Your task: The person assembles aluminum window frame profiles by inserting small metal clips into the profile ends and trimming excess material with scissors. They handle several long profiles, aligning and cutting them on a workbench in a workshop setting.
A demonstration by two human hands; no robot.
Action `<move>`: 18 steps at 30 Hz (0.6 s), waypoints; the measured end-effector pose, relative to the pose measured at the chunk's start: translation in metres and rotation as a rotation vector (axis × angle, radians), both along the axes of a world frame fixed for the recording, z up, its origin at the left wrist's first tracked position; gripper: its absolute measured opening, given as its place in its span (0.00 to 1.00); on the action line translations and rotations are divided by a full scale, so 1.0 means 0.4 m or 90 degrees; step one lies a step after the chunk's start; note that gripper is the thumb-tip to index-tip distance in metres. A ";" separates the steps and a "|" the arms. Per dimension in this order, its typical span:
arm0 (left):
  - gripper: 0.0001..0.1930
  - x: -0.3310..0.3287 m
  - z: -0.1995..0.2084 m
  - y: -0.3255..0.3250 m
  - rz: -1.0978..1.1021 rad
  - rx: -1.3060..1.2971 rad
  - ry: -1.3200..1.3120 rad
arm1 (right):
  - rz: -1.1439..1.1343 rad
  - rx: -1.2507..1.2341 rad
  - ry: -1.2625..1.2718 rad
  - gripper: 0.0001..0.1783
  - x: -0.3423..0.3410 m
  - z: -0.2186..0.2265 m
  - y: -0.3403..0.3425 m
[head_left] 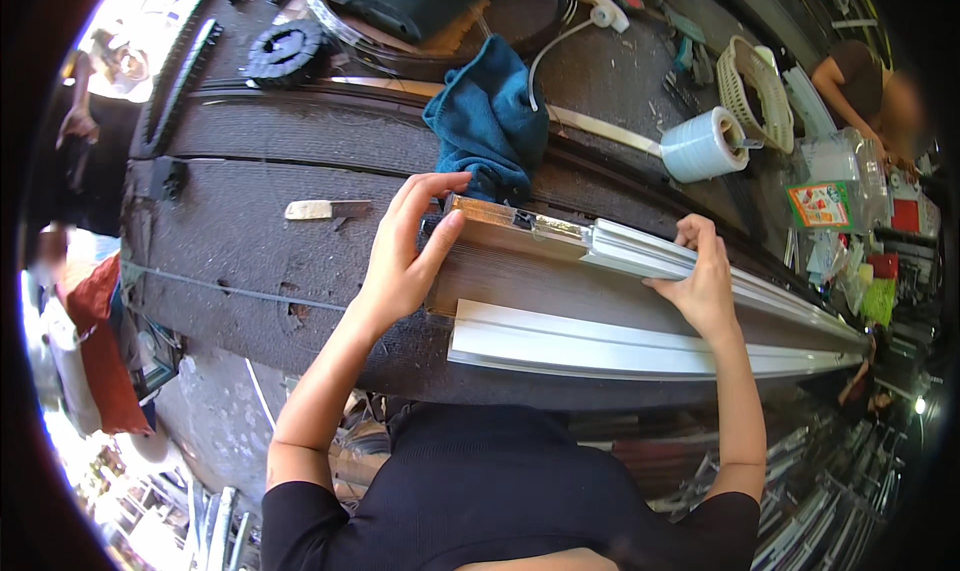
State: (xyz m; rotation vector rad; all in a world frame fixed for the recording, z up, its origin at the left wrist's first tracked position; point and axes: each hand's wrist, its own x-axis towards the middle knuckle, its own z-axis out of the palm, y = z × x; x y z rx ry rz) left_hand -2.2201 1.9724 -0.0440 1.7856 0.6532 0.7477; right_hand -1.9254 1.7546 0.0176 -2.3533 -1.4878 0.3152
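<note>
A long white slotted profile (640, 251) runs away to the right along a brown board (560, 271). My right hand (705, 286) is closed on it, thumb on the near side and fingers curled over the far side. In line with its left end lies an amber-brown block (485, 213), with a shiny clear section (558, 231) between them. My left hand (405, 246) is at the block's outer end, fingers stretched and apart, the thumb tip touching the corner. A second white profile (560, 336) lies along the board's near side.
Behind the block lies a crumpled blue cloth (490, 121). A knife (325, 209) rests on the ribbed dark tabletop (240, 246). Farther back are a film roll (705, 143), a cream basket (752, 91) and a black coil (283, 53). Another person (855, 86) is at right.
</note>
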 end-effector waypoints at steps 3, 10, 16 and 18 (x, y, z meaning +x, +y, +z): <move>0.18 0.010 -0.030 0.044 -0.116 0.077 0.061 | 0.026 -0.009 -0.005 0.29 -0.005 0.018 0.022; 0.08 0.053 -0.103 0.026 -0.079 -0.045 -0.153 | -0.066 -0.022 0.064 0.19 -0.013 0.019 0.036; 0.12 0.037 -0.105 0.028 -0.098 -0.028 -0.122 | -0.018 -0.056 0.048 0.17 -0.002 0.014 0.005; 0.16 0.041 -0.100 0.032 -0.090 -0.010 -0.125 | -0.003 -0.071 0.055 0.17 0.014 0.012 -0.011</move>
